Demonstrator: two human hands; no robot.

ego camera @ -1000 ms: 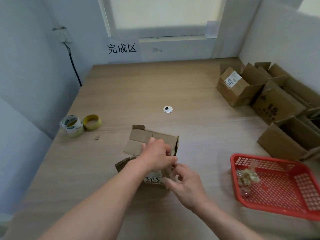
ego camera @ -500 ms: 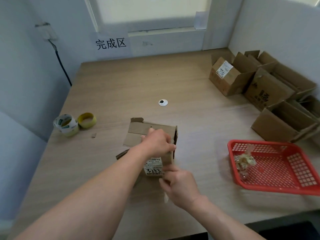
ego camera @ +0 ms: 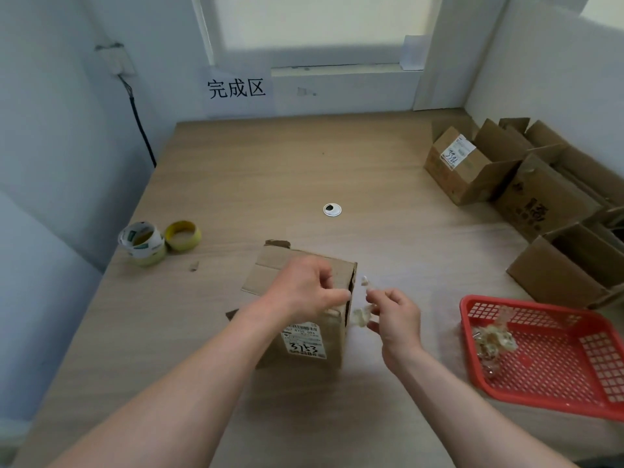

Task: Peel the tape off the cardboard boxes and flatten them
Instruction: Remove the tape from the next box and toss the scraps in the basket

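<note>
A small cardboard box point(ego camera: 310, 346) with a white label marked 3153 stands on the wooden table point(ego camera: 270, 170) in front of me. My left hand point(ego camera: 304, 292) grips its top right edge, fingers curled over the corner. Just right of the box, my right hand point(ego camera: 393, 315) pinches a crumpled strip of clear tape point(ego camera: 363, 314) that hangs clear of the box's right side.
A red plastic basket point(ego camera: 540, 383) holding wads of peeled tape point(ego camera: 494, 339) sits at the right. Several open cardboard boxes point(ego camera: 472, 170) crowd the far right along the wall. Two tape rolls point(ego camera: 155, 241) lie at the left. A round cable grommet point(ego camera: 332, 209) sits mid-table.
My right hand has moved from the box's front to its right side and pulled a strip of tape off. The left hand stays on the box top.
</note>
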